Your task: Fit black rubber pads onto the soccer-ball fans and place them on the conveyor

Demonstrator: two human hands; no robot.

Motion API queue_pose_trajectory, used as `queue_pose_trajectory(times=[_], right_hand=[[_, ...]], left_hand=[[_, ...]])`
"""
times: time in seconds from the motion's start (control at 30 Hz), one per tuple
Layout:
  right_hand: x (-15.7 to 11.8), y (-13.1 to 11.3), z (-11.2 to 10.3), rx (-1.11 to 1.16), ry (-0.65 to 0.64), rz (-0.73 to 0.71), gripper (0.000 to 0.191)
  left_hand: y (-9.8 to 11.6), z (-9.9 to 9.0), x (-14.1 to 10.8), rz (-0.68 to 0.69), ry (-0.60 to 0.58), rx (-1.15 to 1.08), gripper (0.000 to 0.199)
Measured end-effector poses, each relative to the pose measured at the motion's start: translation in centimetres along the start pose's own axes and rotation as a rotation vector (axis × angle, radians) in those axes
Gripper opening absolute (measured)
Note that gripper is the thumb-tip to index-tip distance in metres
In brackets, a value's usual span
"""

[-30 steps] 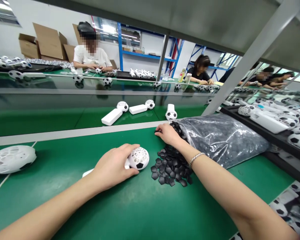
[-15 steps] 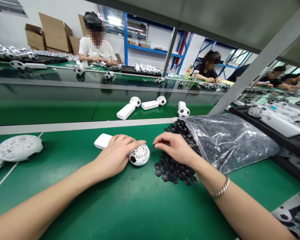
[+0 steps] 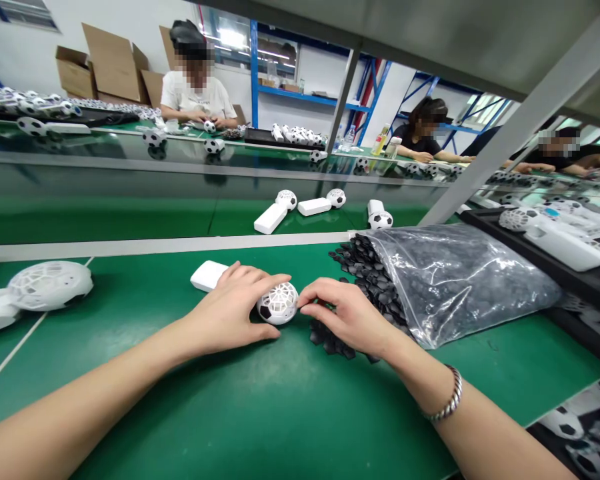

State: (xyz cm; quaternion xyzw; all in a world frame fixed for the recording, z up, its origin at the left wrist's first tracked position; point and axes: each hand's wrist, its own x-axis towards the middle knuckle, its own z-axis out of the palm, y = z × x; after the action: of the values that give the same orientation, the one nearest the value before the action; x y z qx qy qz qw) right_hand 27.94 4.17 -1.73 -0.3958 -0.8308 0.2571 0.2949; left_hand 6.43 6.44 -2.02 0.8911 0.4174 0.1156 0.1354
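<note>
Left hand [image 3: 225, 310] cupped the white lattice soccer-ball shell [image 3: 279, 303] on the green desk [image 3: 130, 400]; right hand [image 3: 345, 317] pinched narrow against it, any held piece hidden. Risk: a careless nudge scattering the black pentagon patches [image 3: 367, 280] nearby.

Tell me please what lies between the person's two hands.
The head view shows a white lattice soccer-ball shell between the left hand and the right hand.

Two hands [image 3: 225, 310] [image 3: 347, 317]; two soccer-ball fans [image 3: 278, 303] on near belt [image 3: 140, 400]; three on far belt [image 3: 105, 220]; one plastic bag [image 3: 460, 287].
</note>
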Motion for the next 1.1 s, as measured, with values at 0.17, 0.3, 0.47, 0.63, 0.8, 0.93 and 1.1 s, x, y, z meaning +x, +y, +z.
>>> queue_pose_trajectory(times=[0.17,0.3,0.47,0.63,0.8,0.93,1.1], right_hand=[[0.2,0.3,1.2,0.166,0.009,0.105,0.006],[0.4,0.6,1.4,0.137,0.034,0.074,0.003],[0.8,1.1,2.0,0.248,0.072,0.197,0.013],[1.2,1.5,1.5,0.318,-0.029,0.322,0.021],[0.9,2.9,-1.6,-0.450,0.088,0.426,0.023],[0.7,3.9,-2.3,-0.679,-0.040,0.536,0.011],[0.6,4.0,-1.9,-0.634,-0.099,0.472,0.006]], left_hand=[[0.5,0.7,0.2,-0.063,0.072,-0.032,0.070],[0.8,0.9,0.2,-0.080,0.117,-0.018,0.061],[1.1,1.1,0.3,-0.111,0.147,-0.041,0.053],[1.0,1.2,0.5,-0.083,0.122,-0.094,0.052],[0.6,0.9,0.4,-0.067,0.113,-0.130,0.065],[0.6,0.4,0.2,-0.032,0.024,-0.160,0.055],[2.0,1.1,-0.4,-0.080,-0.019,-0.281,0.056]])
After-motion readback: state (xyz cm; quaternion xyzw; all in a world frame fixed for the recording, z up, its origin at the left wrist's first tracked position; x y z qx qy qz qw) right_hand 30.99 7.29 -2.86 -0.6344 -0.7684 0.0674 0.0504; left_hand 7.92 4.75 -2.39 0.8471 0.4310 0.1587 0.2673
